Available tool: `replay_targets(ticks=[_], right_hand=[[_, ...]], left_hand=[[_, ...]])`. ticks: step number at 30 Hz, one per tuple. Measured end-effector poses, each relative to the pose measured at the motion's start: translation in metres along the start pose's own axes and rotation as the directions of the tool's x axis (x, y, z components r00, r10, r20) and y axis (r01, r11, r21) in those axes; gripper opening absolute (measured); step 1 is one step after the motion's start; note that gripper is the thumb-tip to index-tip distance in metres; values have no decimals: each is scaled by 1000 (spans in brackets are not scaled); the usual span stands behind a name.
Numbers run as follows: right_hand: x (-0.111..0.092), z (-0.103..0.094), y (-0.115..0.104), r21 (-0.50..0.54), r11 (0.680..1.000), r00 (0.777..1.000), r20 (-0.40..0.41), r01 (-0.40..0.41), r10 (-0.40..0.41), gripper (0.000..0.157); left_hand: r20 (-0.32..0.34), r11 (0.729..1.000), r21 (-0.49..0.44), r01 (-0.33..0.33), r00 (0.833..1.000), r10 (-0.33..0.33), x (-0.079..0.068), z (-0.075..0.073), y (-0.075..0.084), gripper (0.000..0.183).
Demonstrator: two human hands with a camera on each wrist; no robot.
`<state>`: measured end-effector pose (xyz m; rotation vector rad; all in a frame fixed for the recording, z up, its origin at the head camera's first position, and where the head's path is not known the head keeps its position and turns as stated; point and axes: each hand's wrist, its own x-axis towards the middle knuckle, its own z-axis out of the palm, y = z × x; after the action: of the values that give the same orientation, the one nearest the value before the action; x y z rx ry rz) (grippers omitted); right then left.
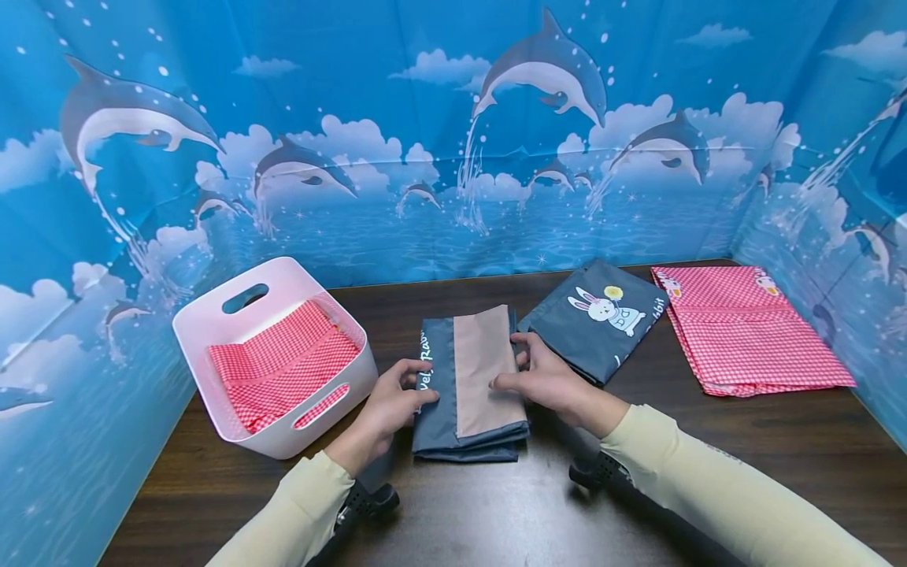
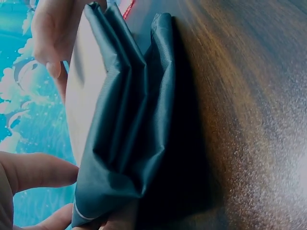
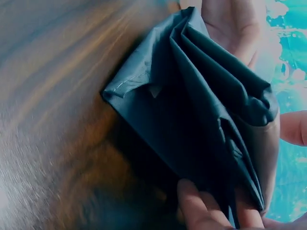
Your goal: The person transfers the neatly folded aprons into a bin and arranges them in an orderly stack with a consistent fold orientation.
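Note:
A folded navy cloth (image 1: 489, 378) with a tan panel and white lettering lies on the table in front of me. My left hand (image 1: 386, 405) grips its left edge, thumb on top and fingers round the side. At the opposite edge my right hand (image 1: 556, 378) holds it, the thumb over the tan panel. Stacked folds of the navy cloth (image 2: 120, 120) show from the near end in the left wrist view. In the right wrist view, fingers (image 3: 194, 206) reach under and between the layers, and the near end gapes.
At left stands a white basket (image 1: 322, 425) with a folded red gingham cloth (image 1: 283, 354) inside. Behind my right hand lies another navy cloth (image 1: 595, 315) with a rabbit print. A second red gingham cloth (image 1: 751, 331) is at far right. A dolphin-print curtain (image 1: 439, 118) surrounds the table (image 1: 744, 465).

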<state>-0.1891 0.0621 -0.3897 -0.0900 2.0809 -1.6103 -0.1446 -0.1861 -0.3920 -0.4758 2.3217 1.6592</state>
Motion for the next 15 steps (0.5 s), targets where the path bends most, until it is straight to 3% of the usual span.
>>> replay_targets(ticks=[8,15], right_hand=[[3,2,6,193,980,998,60,-44,33,98],[3,6,9,269,963,999,39,11,-22,93]], left_hand=[[5,999,-44,10,1000,-9,1,1,-3,48],[8,998,-55,19,1000,-18,0,1,-3,48]])
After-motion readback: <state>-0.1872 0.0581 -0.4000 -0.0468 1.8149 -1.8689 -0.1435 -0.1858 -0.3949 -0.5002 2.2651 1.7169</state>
